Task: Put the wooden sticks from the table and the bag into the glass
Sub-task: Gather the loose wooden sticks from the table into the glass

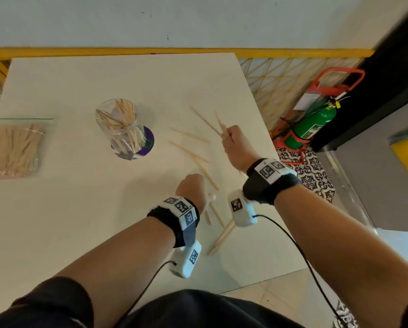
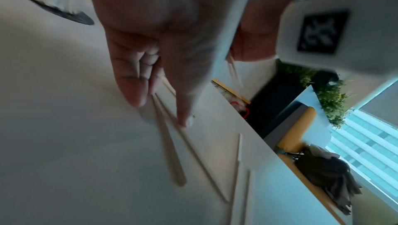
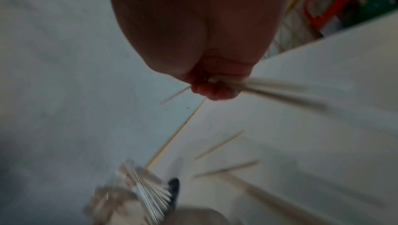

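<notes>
A clear glass [image 1: 119, 125] stands mid-table, packed with wooden sticks. To its left lies a clear bag [image 1: 15, 150], also full of sticks. Several loose sticks [image 1: 190, 151] are scattered over the right side of the table. My right hand [image 1: 230, 138] is raised over them and grips a small bundle of sticks [image 3: 277, 90] in its fist. Nearer to me, my left hand [image 1: 193, 183] is down at the table. Its thumb and finger [image 2: 161, 113] pinch a couple of sticks [image 2: 172, 153] that lie on the surface. The glass [image 3: 129, 194] shows blurred in the right wrist view.
The white table [image 1: 80, 209] ends close to the loose sticks, with its right edge [image 1: 266, 129] beside my right hand. Beyond that edge stand a green fire extinguisher [image 1: 314, 124] in a red frame and a yellow lattice fence [image 1: 269, 76]. A wall runs behind the table.
</notes>
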`<state>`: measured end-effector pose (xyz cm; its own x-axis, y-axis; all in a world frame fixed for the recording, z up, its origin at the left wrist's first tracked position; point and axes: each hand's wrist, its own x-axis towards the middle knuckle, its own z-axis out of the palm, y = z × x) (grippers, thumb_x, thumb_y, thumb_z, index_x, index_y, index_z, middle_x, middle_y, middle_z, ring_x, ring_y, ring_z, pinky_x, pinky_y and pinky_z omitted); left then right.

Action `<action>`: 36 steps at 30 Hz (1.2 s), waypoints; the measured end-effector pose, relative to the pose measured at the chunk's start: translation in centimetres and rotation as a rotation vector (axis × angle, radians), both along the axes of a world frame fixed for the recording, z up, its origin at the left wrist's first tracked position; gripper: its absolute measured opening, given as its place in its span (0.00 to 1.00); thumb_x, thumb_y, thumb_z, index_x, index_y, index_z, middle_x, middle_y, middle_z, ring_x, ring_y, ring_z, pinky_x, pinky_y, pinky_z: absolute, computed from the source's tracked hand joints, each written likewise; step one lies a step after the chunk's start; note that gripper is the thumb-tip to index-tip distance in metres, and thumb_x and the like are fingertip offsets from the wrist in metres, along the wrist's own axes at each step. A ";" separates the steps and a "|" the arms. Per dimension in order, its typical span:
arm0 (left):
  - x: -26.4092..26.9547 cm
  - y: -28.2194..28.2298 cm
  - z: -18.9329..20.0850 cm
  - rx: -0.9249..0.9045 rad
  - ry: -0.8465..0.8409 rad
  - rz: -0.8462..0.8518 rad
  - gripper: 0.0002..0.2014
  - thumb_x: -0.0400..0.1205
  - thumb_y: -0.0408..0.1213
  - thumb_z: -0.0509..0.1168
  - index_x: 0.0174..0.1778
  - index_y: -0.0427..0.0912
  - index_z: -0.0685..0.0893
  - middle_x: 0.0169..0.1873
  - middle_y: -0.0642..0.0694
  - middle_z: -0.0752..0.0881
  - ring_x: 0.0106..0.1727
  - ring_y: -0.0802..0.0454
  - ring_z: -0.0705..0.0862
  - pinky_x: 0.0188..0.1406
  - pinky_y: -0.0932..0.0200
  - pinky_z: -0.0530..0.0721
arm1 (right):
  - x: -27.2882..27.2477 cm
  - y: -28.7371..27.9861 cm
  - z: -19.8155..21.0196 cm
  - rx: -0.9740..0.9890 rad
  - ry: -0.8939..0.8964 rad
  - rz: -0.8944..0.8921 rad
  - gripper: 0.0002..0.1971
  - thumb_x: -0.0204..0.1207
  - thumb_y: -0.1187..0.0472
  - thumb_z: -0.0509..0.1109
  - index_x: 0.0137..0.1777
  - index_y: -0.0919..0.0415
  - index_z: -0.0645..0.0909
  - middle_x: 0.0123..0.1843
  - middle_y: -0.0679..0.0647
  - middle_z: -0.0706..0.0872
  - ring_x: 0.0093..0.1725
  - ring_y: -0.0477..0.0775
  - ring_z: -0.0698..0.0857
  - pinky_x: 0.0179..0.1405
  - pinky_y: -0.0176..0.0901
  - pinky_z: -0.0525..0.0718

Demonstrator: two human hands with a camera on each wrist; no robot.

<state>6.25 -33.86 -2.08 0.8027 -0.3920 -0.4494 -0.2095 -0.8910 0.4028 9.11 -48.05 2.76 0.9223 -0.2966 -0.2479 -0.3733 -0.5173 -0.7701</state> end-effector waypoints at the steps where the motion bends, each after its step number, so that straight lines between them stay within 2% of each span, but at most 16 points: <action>1: -0.2 -0.3 0.0 0.009 0.003 -0.001 0.14 0.78 0.44 0.72 0.45 0.36 0.82 0.42 0.40 0.86 0.51 0.38 0.89 0.42 0.53 0.81 | -1.5 -0.7 0.1 -0.039 0.015 0.024 0.11 0.85 0.58 0.52 0.52 0.65 0.71 0.37 0.51 0.76 0.33 0.52 0.72 0.35 0.47 0.72; 3: -0.5 -0.6 0.2 0.041 -0.022 0.024 0.08 0.81 0.35 0.68 0.47 0.33 0.85 0.47 0.37 0.90 0.51 0.37 0.89 0.44 0.53 0.83 | -4.9 -1.5 0.1 -0.093 0.064 0.077 0.14 0.84 0.56 0.54 0.50 0.65 0.77 0.35 0.50 0.77 0.33 0.52 0.74 0.33 0.45 0.70; 6: -0.8 -0.3 0.1 0.047 -0.044 0.113 0.10 0.81 0.27 0.60 0.54 0.30 0.85 0.55 0.34 0.88 0.58 0.35 0.87 0.52 0.52 0.83 | -9.8 -2.2 -1.3 -0.226 0.183 0.199 0.12 0.78 0.54 0.61 0.39 0.61 0.77 0.31 0.51 0.78 0.32 0.54 0.74 0.29 0.43 0.68; 8: -0.9 0.0 0.0 0.052 -0.044 0.116 0.09 0.78 0.28 0.63 0.51 0.31 0.85 0.52 0.33 0.89 0.55 0.34 0.88 0.45 0.53 0.82 | -12.2 -2.5 -2.5 -0.259 0.245 0.241 0.11 0.73 0.53 0.66 0.32 0.56 0.73 0.28 0.49 0.76 0.32 0.55 0.76 0.29 0.44 0.69; 10: -0.9 0.4 -0.1 0.052 -0.052 0.129 0.07 0.75 0.31 0.67 0.46 0.31 0.85 0.48 0.33 0.90 0.50 0.34 0.89 0.37 0.53 0.79 | -13.7 -2.9 -3.6 -0.284 0.265 0.301 0.12 0.69 0.50 0.70 0.31 0.53 0.72 0.27 0.48 0.75 0.31 0.53 0.76 0.30 0.43 0.69; 12: -0.8 0.9 0.0 0.047 -0.064 0.139 0.08 0.74 0.32 0.68 0.43 0.31 0.85 0.45 0.33 0.90 0.48 0.34 0.88 0.34 0.55 0.75 | -14.5 -3.3 -4.2 -0.338 0.244 0.386 0.10 0.67 0.46 0.72 0.38 0.49 0.77 0.27 0.47 0.74 0.32 0.51 0.76 0.34 0.39 0.69; 14: -0.8 1.2 0.0 0.052 -0.083 0.141 0.08 0.75 0.33 0.68 0.45 0.32 0.85 0.46 0.34 0.89 0.48 0.34 0.88 0.35 0.55 0.74 | -14.7 -3.7 -4.3 -0.399 0.235 0.484 0.17 0.66 0.41 0.75 0.54 0.42 0.82 0.32 0.43 0.79 0.37 0.48 0.79 0.40 0.37 0.70; 16: -0.7 1.4 -0.1 0.064 -0.102 0.119 0.13 0.76 0.33 0.67 0.55 0.33 0.85 0.49 0.34 0.89 0.51 0.34 0.88 0.39 0.55 0.77 | -14.4 -4.0 -4.6 -0.460 0.248 0.564 0.28 0.66 0.38 0.75 0.67 0.38 0.78 0.45 0.44 0.88 0.49 0.49 0.85 0.45 0.36 0.72; 18: -0.7 1.4 0.1 0.071 -0.114 0.103 0.14 0.79 0.32 0.65 0.59 0.32 0.84 0.51 0.33 0.89 0.54 0.33 0.87 0.43 0.53 0.79 | -14.1 -4.0 -5.1 -0.521 0.248 0.592 0.27 0.68 0.37 0.72 0.68 0.37 0.78 0.55 0.46 0.90 0.57 0.49 0.86 0.50 0.38 0.75; 20: -0.8 1.3 0.6 0.077 -0.118 0.083 0.12 0.81 0.29 0.62 0.58 0.29 0.84 0.51 0.31 0.89 0.54 0.32 0.87 0.43 0.53 0.77 | -13.9 -4.0 -5.4 -0.581 0.239 0.611 0.17 0.73 0.38 0.68 0.60 0.40 0.84 0.52 0.46 0.91 0.56 0.51 0.86 0.48 0.40 0.75; 22: -0.6 1.2 0.3 0.105 -0.117 0.049 0.12 0.82 0.27 0.60 0.58 0.28 0.84 0.53 0.30 0.88 0.56 0.31 0.86 0.47 0.50 0.78 | -13.9 -3.8 -5.4 -0.625 0.234 0.628 0.14 0.77 0.41 0.64 0.52 0.46 0.86 0.48 0.48 0.91 0.51 0.54 0.87 0.42 0.41 0.74; 26: -0.9 1.6 -0.8 0.228 -0.100 0.009 0.14 0.83 0.30 0.58 0.62 0.28 0.80 0.62 0.31 0.82 0.65 0.32 0.79 0.60 0.46 0.78 | -13.4 -3.3 -5.0 -0.699 0.230 0.724 0.14 0.81 0.45 0.59 0.53 0.50 0.84 0.48 0.50 0.90 0.49 0.57 0.87 0.46 0.47 0.79; 29: -1.2 1.9 -1.2 0.307 -0.101 -0.025 0.18 0.84 0.33 0.56 0.68 0.30 0.74 0.67 0.33 0.78 0.68 0.34 0.76 0.64 0.46 0.76 | -13.1 -3.0 -5.0 -0.755 0.211 0.815 0.12 0.83 0.51 0.57 0.56 0.54 0.80 0.49 0.53 0.90 0.49 0.60 0.87 0.41 0.45 0.75; 31: -1.0 2.1 -1.2 0.299 -0.087 -0.022 0.19 0.85 0.36 0.56 0.70 0.31 0.72 0.68 0.33 0.77 0.68 0.35 0.75 0.64 0.47 0.75 | -13.4 -2.9 -5.3 -0.780 0.201 0.864 0.11 0.83 0.57 0.55 0.57 0.59 0.76 0.49 0.56 0.89 0.47 0.62 0.86 0.38 0.45 0.72; 34: -0.4 2.5 -0.7 0.143 -0.048 0.049 0.21 0.85 0.40 0.57 0.70 0.29 0.71 0.66 0.32 0.78 0.67 0.33 0.76 0.62 0.46 0.75 | -13.5 -2.7 -5.6 -0.797 0.188 0.862 0.09 0.82 0.63 0.53 0.57 0.61 0.73 0.53 0.57 0.85 0.50 0.62 0.84 0.40 0.47 0.69; 36: 0.3 3.1 0.2 -0.037 -0.013 0.110 0.18 0.86 0.38 0.57 0.67 0.29 0.71 0.57 0.32 0.82 0.59 0.33 0.80 0.50 0.47 0.76 | -13.1 -2.5 -5.7 -0.783 0.169 0.856 0.09 0.83 0.64 0.52 0.58 0.60 0.72 0.56 0.56 0.82 0.53 0.61 0.81 0.43 0.46 0.68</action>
<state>6.54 -30.77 -1.92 0.8475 -0.3172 -0.4257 -0.1166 -0.8935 0.4336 -4.04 -50.59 -2.97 0.8676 0.2794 -0.4112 0.2597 -0.9600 -0.1043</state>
